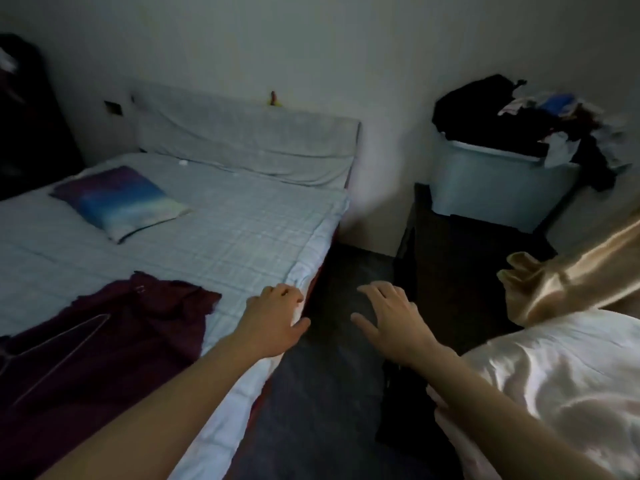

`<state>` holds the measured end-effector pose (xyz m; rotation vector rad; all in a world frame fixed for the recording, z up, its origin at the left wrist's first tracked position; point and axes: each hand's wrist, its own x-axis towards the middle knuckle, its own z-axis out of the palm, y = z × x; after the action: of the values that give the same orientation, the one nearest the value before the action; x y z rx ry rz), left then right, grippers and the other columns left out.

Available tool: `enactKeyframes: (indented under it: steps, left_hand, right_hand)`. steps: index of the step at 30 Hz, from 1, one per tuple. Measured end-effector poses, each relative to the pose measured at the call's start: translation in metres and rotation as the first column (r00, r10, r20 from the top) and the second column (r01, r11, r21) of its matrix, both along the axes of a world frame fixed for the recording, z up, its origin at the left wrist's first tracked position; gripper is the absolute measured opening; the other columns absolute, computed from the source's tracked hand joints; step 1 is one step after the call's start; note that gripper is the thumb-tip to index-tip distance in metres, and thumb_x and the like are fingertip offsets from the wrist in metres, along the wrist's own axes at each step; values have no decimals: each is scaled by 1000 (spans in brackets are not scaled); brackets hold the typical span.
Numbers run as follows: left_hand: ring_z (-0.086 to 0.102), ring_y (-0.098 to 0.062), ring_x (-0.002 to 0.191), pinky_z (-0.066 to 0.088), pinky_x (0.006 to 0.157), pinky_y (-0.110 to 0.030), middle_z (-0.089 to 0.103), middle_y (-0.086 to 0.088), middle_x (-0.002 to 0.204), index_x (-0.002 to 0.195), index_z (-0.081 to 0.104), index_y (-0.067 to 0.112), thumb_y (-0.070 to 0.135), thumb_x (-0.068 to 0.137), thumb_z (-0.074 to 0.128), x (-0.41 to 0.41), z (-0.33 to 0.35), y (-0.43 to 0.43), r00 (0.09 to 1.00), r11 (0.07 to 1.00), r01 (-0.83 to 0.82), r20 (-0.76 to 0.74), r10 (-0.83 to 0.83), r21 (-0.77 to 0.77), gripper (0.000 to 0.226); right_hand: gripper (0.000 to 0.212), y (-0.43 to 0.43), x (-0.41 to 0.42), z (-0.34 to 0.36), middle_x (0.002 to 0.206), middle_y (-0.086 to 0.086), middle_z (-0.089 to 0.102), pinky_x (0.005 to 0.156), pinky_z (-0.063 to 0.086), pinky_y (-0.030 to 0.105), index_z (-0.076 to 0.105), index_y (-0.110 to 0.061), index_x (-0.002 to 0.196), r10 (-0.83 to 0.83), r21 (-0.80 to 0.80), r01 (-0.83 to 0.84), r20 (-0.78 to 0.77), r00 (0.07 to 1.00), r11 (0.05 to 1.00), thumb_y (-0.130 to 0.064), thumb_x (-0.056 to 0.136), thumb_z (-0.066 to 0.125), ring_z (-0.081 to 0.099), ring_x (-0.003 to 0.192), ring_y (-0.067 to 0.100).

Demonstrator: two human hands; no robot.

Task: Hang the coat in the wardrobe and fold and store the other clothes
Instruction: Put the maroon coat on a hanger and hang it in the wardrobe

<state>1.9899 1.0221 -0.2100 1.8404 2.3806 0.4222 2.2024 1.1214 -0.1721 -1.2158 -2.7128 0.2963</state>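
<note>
- Left hand (273,317) rests empty on the checked pale-blue bed (242,237), beside the dark maroon fabric coat (114,341); its thin wire hanger (55,351) could slip out.
- Right hand (391,320) spread, empty.
- Heaped dark clothes (485,109) overhanging the pale plastic bin (491,192) may spill if tugged.

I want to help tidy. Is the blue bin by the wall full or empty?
Full. Clothes are heaped above the rim of the pale blue bin and hang over its right side.

Matt maroon cloth coat (114,341), thin metal hanger (65,344), glossy satin sleeve (561,282), smooth plastic bin (498,188)
</note>
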Motion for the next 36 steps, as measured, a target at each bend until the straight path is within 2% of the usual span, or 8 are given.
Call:
enactKeyframes:
  steps: [5, 9, 13, 18, 24, 28, 36]
  left_hand:
    - [47, -21, 120, 41, 95, -38, 49, 6, 133, 131, 50, 25, 52, 92, 54, -42, -1, 17, 979, 979, -200, -29, 200, -22, 48]
    - [49, -20, 115, 42, 93, -40, 52, 6, 127, 126, 52, 26, 53, 90, 54, -65, 7, 26, 927, 926, -375, -23, 374, -53, 44]
    - [45, -21, 120, 40, 98, -42, 49, 6, 132, 126, 52, 27, 52, 90, 53, -80, 12, 13, 858, 855, -513, -55, 511, -75, 44]
    - [42, -22, 125, 39, 101, -43, 47, 4, 135, 129, 50, 27, 53, 90, 53, -107, 15, -36, 746, 739, -665, -96, 659, -106, 46]
    - [43, -20, 124, 40, 99, -44, 47, 6, 134, 128, 50, 28, 53, 90, 53, -147, 9, -104, 597, 589, -802, -106, 795, -99, 46]
    - [43, -19, 124, 39, 98, -43, 47, 7, 135, 128, 51, 29, 53, 90, 53, -189, -6, -136, 509, 503, -859, -54, 859, -95, 45]
    - [44, -18, 124, 39, 99, -41, 46, 8, 139, 133, 51, 27, 52, 91, 54, -275, -37, -190, 411, 416, -908, 85, 908, -57, 49]
  right_hand:
    - [60, 64, -67, -8, 152, 2, 34, 108, 36, 48, 37, -27, 146, 234, 13, -234, -30, 972, 972, -53, 95, 50, 31, 140, 24]
    - [59, 105, -118, -2, 155, 4, 32, 108, 35, 47, 35, -26, 148, 404, 17, -404, -53, 913, 915, -53, 97, 48, 28, 142, 24]
    - [59, 122, -170, -3, 155, 4, 30, 110, 32, 45, 33, -25, 149, 534, -7, -535, -74, 843, 845, -53, 98, 46, 27, 142, 24]
    - [60, 99, -238, -9, 152, 3, 35, 108, 36, 44, 35, -25, 148, 695, -26, -700, -97, 712, 713, -53, 97, 47, 33, 138, 24]
    - [58, 43, -324, -11, 146, 3, 40, 104, 40, 45, 39, -25, 144, 815, -22, -823, -127, 565, 567, -52, 94, 52, 38, 133, 25]
    - [59, 12, -372, -18, 145, 1, 39, 105, 40, 44, 37, -27, 145, 867, -34, -872, -87, 490, 489, -51, 94, 52, 38, 132, 24]
    - [53, -41, -487, -18, 141, 0, 43, 104, 40, 44, 41, -26, 141, 878, -61, -881, -80, 472, 468, -48, 94, 53, 41, 128, 23]
